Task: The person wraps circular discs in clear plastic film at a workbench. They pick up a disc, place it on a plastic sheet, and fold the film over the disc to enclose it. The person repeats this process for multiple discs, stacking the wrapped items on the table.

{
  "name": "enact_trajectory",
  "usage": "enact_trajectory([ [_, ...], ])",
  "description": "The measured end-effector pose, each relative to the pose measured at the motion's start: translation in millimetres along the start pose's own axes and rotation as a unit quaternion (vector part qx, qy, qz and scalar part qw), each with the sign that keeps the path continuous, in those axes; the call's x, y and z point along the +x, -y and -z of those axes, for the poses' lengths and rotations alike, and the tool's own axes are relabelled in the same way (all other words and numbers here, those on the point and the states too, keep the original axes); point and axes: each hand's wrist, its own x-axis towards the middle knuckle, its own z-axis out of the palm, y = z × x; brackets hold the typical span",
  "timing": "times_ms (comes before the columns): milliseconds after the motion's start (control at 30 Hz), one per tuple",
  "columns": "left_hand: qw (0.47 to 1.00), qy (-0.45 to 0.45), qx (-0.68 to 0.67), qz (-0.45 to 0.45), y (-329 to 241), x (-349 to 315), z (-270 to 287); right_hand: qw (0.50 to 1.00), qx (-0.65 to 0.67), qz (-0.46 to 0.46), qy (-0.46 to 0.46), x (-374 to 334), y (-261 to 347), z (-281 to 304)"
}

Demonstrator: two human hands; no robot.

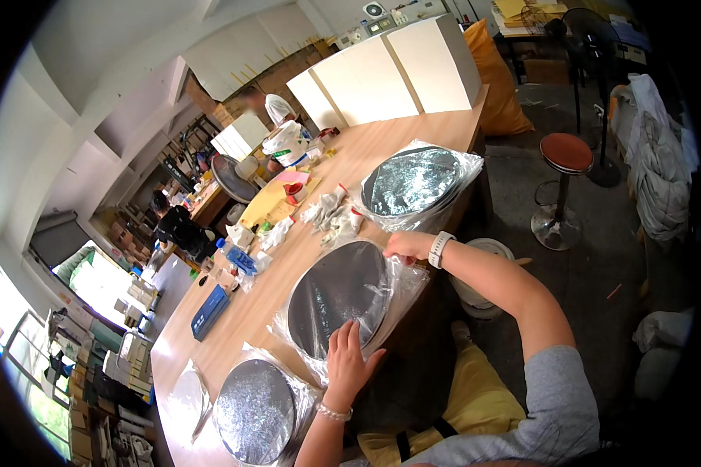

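Observation:
A dark round disc (331,292) in a loose clear plastic bag (401,300) lies near the table's front edge, before me. My left hand (350,359) rests on the disc's near side, its fingers stretched out. At the bag's far right edge, my right hand (409,246) has its fingers curled closed on the plastic. Further off to the right lies a shiny bagged disc (417,179), apart from both hands. Another shiny silver disc (253,412) in plastic lies left of my left forearm, with a pale, smaller wrapped round piece (187,398) beyond it.
Beyond the discs lie white gloves (331,214), a blue-capped bottle (237,255), a blue box (210,313), a red tape roll (294,192) and a white bucket (288,144). White boxes (389,70) stand at the far end. A bin (479,288) and red stool (566,153) are on the right.

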Motion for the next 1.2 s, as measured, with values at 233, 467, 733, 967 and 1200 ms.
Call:
enact_trajectory([
  [233,0.997,-0.062,0.050,-0.012,42,16,-15,0.958,0.284,0.019,0.007,2,23,-13],
  [467,0.995,0.015,0.095,0.024,67,32,4,0.955,0.283,-0.073,0.059,-50,-14,-117],
  [733,0.990,-0.091,0.073,-0.080,-26,-13,24,0.967,0.138,0.084,-0.196,-32,-42,-123],
  [967,0.949,0.028,-0.299,0.091,-24,-144,-5,0.945,0.213,0.212,-0.128,-51,31,-42],
  [1200,0.890,0.034,-0.400,0.215,-37,-158,-33,0.889,0.236,0.285,-0.270,-42,86,70],
])
